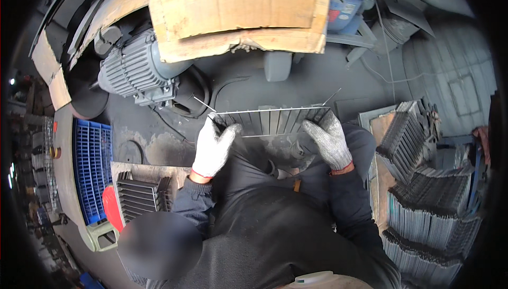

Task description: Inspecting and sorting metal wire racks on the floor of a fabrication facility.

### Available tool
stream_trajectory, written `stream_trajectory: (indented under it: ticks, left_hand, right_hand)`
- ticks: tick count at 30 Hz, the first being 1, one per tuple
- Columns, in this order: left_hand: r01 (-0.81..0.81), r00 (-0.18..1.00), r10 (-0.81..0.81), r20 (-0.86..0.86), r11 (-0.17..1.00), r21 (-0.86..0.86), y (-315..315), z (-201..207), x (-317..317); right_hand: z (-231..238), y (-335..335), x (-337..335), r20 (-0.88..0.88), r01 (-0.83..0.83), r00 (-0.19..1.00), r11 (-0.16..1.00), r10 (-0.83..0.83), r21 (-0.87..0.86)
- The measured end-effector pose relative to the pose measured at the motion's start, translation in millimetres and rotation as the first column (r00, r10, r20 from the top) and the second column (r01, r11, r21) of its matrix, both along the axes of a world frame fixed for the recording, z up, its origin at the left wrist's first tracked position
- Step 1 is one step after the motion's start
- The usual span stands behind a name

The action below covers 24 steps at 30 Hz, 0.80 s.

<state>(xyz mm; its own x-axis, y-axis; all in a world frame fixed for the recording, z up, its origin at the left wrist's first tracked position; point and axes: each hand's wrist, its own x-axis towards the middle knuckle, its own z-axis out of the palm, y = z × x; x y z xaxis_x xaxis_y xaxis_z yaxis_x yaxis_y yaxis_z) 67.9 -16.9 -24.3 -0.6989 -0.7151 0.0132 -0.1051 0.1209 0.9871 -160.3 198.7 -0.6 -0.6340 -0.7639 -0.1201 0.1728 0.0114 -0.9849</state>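
Between my two gloved hands, in front of my knees, is a metal wire rack [272, 111] with a long bright edge rod and several dark cross bars. A thin rod sticks up and outward at each end of it. My left hand [214, 143], in a white knit glove with a red cuff, is closed on the rack's left end, thumb on the near side. My right hand [329, 140], gloved alike, grips the right end the same way. The fingers of both hands are mostly hidden behind the rack.
Cardboard [238, 8] covers something straight ahead, with a grey electric motor [132, 69] left of it. Stacked dark racks [428, 202] stand at my right; more racks [140, 196] sit at my left, near a blue plastic crate [94, 167]. A blurred patch hides the lower left.
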Motion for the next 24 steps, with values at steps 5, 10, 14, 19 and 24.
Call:
stream_trajectory:
  ticks: [5, 10, 14, 19, 24]
  left_hand:
    - [0.019, 0.999, -0.022, -0.044, 0.998, -0.068, 11.0, -15.0, -43.8]
    - [0.045, 0.997, -0.048, 0.066, 0.997, 0.057, 17.4, -59.2, -95.8]
    - [0.080, 0.974, -0.109, 0.198, 0.986, 0.148, 20.7, -54.7, -126.0]
    - [-0.007, 0.978, 0.006, 0.207, 1.000, 0.006, -11.1, -83.3, -91.2]
    - [-0.133, 0.967, 0.090, 0.238, 0.975, 0.175, -30.1, -62.4, -38.5]
  right_hand:
    - [-22.0, 5.0, -10.2, 0.011, 0.208, 0.978, 0.973, -0.208, -0.099]
    - [-53.1, 18.7, -45.6, -0.125, 0.339, 0.936, 0.939, -0.330, 0.055]
    - [-64.3, 18.6, -67.1, -0.057, 0.383, 0.924, 0.917, -0.379, 0.114]
    - [-79.3, -29.0, -59.1, -0.093, 0.274, 0.957, 0.961, -0.276, -0.031]
    - [-133.6, -72.6, -29.3, -0.066, 0.187, 0.982, 0.943, -0.176, 0.275]
